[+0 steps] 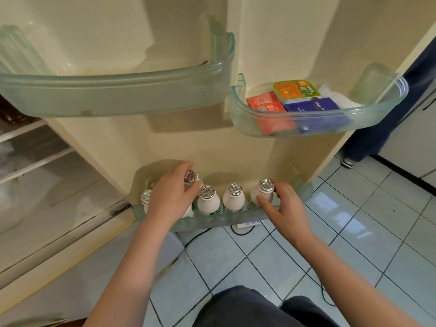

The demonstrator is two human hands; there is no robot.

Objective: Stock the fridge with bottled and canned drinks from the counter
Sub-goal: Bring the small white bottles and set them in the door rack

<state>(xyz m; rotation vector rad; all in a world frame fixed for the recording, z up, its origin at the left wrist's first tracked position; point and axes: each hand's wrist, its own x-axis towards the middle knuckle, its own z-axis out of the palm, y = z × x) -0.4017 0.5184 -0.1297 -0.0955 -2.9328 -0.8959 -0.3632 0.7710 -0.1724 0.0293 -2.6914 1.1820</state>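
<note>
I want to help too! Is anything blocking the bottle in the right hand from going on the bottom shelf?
Nothing visible. The right hand holds the bottle already behind the bottom door shelf rail, at its right end, apart from the next bottle.

From here, the blue packet (313, 107) in the door bin (382, 103) reads "blue fr", then cuts off; print on the red packet (264, 102) and bottle caps (236, 188) is illegible.

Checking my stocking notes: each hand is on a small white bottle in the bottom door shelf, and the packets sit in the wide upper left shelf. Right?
No. The head view shows the packets in the small upper right shelf, not the wide left shelf. The left hand and right hand are each on a white bottle in the bottom door shelf.
</note>
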